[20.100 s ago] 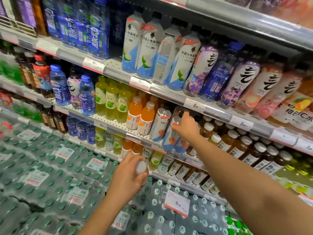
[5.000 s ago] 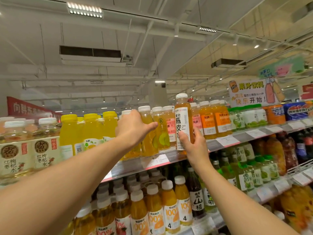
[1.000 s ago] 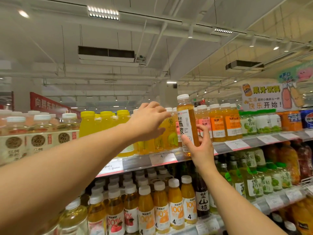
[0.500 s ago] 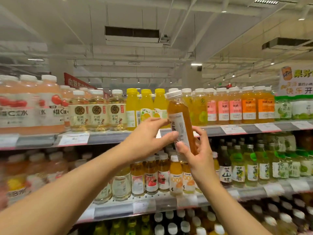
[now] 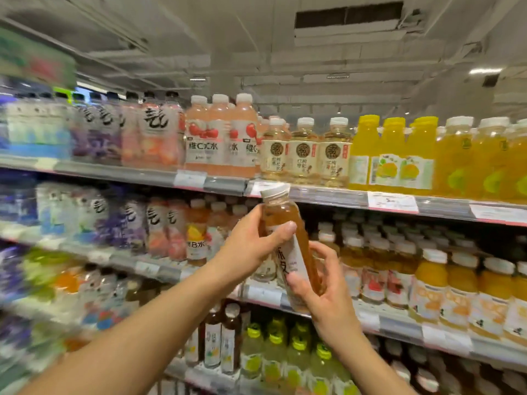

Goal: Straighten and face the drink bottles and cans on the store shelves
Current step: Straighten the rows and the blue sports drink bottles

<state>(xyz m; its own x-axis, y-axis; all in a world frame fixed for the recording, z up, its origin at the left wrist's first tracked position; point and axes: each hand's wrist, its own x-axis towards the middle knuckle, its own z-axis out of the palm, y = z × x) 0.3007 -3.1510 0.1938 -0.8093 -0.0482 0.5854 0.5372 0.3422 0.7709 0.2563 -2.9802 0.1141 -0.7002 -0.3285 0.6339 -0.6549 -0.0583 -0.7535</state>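
Observation:
An amber drink bottle (image 5: 282,220) with a white cap and a white label is held off the shelf, in front of the second tier, tilted with its cap to the upper left. My left hand (image 5: 251,249) grips its upper part, thumb across the front. My right hand (image 5: 325,292) grips its lower half from the right and below. Behind it the top shelf (image 5: 328,195) carries pink bottles (image 5: 219,138), pale tea bottles (image 5: 302,155) and yellow juice bottles (image 5: 393,155) standing upright in rows.
The second shelf (image 5: 265,295) holds orange and peach juice bottles (image 5: 433,283). Lower down stand dark tea bottles (image 5: 222,340) and green-capped bottles (image 5: 273,354). Blurred purple and blue bottles (image 5: 94,138) fill the left side. White price tags (image 5: 392,201) line the shelf edges.
The view has swung left along the shelves. The amber bottle has come down from the top shelf to second-tier height, and my left hand has closed round its upper part.

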